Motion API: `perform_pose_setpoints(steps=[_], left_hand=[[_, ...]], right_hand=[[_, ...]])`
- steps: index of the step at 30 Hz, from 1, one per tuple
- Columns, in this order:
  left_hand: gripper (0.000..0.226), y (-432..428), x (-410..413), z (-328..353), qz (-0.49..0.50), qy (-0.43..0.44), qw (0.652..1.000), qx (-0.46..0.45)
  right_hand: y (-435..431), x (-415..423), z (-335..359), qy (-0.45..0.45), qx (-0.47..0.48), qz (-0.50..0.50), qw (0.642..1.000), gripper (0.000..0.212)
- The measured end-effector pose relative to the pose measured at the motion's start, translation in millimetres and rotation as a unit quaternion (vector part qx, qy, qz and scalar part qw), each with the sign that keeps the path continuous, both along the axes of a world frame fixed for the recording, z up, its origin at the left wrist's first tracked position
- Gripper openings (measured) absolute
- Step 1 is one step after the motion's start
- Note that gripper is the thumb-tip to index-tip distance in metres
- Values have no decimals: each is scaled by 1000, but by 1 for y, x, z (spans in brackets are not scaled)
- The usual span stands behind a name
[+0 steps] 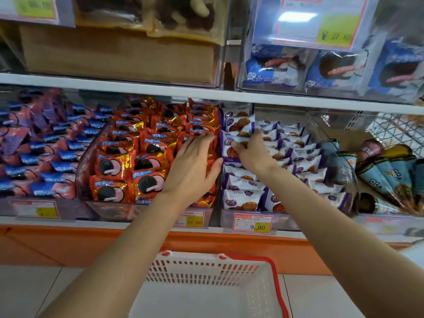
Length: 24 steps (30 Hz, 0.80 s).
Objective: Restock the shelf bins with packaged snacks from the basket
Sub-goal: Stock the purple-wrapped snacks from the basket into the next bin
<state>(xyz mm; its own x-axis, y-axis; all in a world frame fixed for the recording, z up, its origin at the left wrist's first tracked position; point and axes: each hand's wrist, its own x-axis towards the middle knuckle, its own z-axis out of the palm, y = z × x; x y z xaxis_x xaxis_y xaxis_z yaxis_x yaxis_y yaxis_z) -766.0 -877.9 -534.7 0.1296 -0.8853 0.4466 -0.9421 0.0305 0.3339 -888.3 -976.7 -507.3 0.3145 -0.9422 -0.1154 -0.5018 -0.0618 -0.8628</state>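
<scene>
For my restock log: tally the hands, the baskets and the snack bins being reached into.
Hands: 2 (left hand flat on red-and-gold packets, right hand pinching a white-and-purple packet)
White plastic basket with red handles: 1
Clear bin of red-and-gold packets: 1
Clear bin of white-and-purple packets: 1
Total: 5

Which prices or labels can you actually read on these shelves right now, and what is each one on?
"9.90": lower right tag, below the white-purple packets.
"27.80": lower middle tag, below the red packets.
"¥ 27.80": top-right tag.
Packet print, left tags: too blurred.
</scene>
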Motion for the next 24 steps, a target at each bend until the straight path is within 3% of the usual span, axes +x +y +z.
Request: perform_pose_setpoints(steps=[3, 7, 10, 14, 18, 20, 24], left_hand=[[58, -2, 0, -2, 3, -20, 1000, 3], [64, -4, 2, -4, 5, -35, 999, 7], [62, -4, 1, -5, 5, -38, 999, -2], [61, -6, 2, -7, 4, -37, 999, -5], [59, -6, 2, -8, 0, -36, 999, -12], [59, -6, 2, -8, 2, -39, 999, -12], [59, -6, 2, -7, 10, -51, 999, -11]], right_hand=[[1, -8, 8, -16, 21, 5, 1000, 60], [-23, -9, 31, -100, 21, -74, 992, 75], [-40, 8, 26, -117, 80, -63, 988, 85], [-44, 18, 17, -127, 86, -18, 988, 70], [-82, 11, -15, -126, 62, -33, 990, 88], [-78, 11, -7, -139, 43, -73, 987, 73], [-46, 27, 18, -105, 55, -55, 991, 67]])
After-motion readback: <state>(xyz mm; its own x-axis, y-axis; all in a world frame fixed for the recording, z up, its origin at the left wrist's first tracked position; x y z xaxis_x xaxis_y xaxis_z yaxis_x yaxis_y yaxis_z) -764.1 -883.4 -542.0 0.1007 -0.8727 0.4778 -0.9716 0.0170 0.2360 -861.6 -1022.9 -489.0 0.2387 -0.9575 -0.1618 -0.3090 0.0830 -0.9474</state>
